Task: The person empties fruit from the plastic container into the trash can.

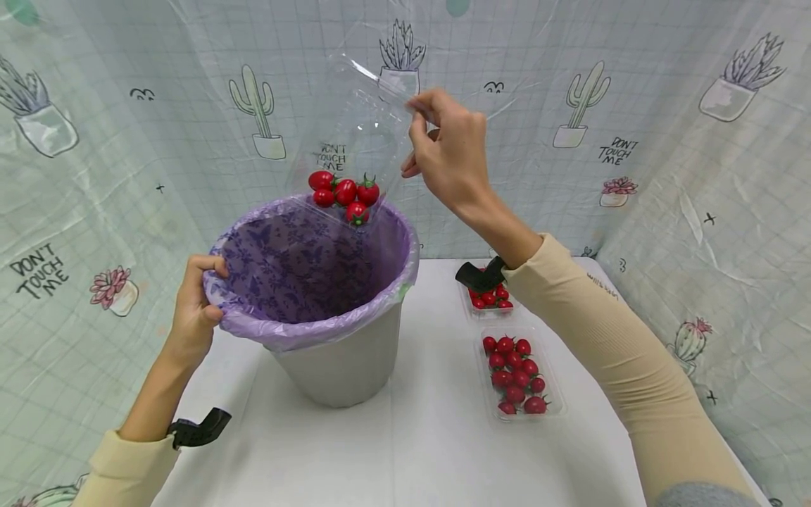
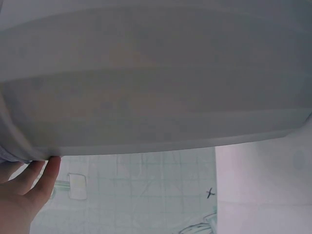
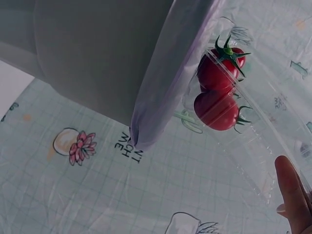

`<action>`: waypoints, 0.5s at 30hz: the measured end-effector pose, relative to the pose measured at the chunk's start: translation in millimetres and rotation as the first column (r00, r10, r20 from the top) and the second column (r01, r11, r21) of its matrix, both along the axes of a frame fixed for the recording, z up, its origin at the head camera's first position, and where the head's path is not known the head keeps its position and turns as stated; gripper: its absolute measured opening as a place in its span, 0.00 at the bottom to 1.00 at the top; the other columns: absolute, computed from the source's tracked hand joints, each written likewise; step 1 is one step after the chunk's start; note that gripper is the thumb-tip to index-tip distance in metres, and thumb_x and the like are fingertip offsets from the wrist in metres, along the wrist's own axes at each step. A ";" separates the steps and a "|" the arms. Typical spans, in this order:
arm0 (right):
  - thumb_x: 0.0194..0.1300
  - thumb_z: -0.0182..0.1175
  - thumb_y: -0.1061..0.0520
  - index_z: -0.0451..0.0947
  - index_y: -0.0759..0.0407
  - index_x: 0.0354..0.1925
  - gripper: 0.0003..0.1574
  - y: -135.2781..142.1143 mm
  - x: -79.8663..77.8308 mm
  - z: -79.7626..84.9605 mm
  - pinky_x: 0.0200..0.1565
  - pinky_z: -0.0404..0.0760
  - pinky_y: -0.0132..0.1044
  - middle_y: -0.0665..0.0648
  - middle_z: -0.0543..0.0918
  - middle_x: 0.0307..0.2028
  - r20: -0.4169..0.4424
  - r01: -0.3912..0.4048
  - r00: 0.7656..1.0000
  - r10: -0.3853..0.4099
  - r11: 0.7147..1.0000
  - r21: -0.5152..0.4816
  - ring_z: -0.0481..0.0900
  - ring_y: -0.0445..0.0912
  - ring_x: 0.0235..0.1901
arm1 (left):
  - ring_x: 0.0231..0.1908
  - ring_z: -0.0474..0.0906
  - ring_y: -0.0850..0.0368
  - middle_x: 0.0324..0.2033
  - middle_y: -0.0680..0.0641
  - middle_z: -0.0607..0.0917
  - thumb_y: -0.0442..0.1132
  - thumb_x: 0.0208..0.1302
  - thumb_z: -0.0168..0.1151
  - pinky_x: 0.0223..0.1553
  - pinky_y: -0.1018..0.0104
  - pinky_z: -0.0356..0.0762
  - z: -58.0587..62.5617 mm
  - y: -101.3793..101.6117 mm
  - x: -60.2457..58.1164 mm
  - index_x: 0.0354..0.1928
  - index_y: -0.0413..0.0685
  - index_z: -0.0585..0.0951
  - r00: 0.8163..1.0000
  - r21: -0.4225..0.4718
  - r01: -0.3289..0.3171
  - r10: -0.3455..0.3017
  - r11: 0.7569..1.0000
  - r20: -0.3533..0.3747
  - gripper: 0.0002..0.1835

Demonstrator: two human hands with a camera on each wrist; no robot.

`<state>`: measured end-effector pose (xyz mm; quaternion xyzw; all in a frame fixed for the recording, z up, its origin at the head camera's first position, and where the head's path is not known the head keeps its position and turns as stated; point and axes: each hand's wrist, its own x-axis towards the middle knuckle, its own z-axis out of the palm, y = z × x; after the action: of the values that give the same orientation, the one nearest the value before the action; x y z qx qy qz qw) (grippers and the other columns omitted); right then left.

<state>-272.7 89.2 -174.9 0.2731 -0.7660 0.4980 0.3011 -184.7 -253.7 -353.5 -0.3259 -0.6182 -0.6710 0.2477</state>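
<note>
A grey bin [image 1: 342,377] with a purple liner [image 1: 317,332] folded over its rim leans on the table, its mouth facing me. My left hand [image 1: 196,310] grips the rim at its left side, fingers over the edge and thumb outside. My right hand [image 1: 450,151] pinches the upper edge of a clear plastic box [image 1: 370,116], tilted steeply over the bin's far rim. Several cherry tomatoes [image 1: 346,191] with green stems are gathered at the box's low end. In the right wrist view, tomatoes [image 3: 216,109] show through the clear wall, beside the liner's edge.
On the white table [image 1: 317,458], two more clear boxes of cherry tomatoes stand to the right: a near one [image 1: 554,398] and a far one [image 1: 489,310], partly hidden by my right wrist camera. A curtain [image 1: 507,49] printed with potted plants surrounds the table.
</note>
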 end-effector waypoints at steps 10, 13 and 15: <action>0.75 0.50 0.69 0.81 0.69 0.51 0.14 0.0 -0.1 -2.1 0.26 0.84 0.30 0.61 0.88 0.54 -0.025 0.000 1.000 0.000 1.000 0.001 0.87 0.48 0.19 | 0.35 0.65 0.58 0.38 0.48 0.70 0.63 0.55 0.76 0.30 0.68 0.60 -1.5 -1.4 -1.2 0.48 0.40 0.71 1.000 0.000 0.006 -0.006 1.000 -0.002 0.38; 0.75 0.50 0.70 0.81 0.70 0.51 0.14 -0.1 -0.3 -2.8 0.26 0.84 0.30 0.62 0.88 0.53 -0.035 -0.008 0.999 0.008 1.000 0.000 0.87 0.49 0.20 | 0.36 0.65 0.58 0.38 0.48 0.70 0.63 0.55 0.76 0.30 0.68 0.60 -2.3 -2.0 -1.6 0.48 0.40 0.71 1.000 0.003 0.008 -0.008 1.000 -0.003 0.37; 0.75 0.50 0.70 0.80 0.70 0.51 0.14 -0.3 -0.4 -3.1 0.26 0.84 0.30 0.62 0.88 0.53 -0.038 -0.010 0.999 0.010 1.000 -0.001 0.87 0.50 0.20 | 0.36 0.66 0.58 0.38 0.48 0.70 0.63 0.56 0.76 0.30 0.69 0.61 -2.7 -2.4 -1.9 0.48 0.40 0.71 1.000 0.003 0.007 -0.007 1.000 -0.003 0.37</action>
<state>-273.1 88.9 -178.0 0.2861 -0.7585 0.4949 0.3131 -186.6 -256.0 -356.2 -0.3289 -0.6155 -0.6724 0.2468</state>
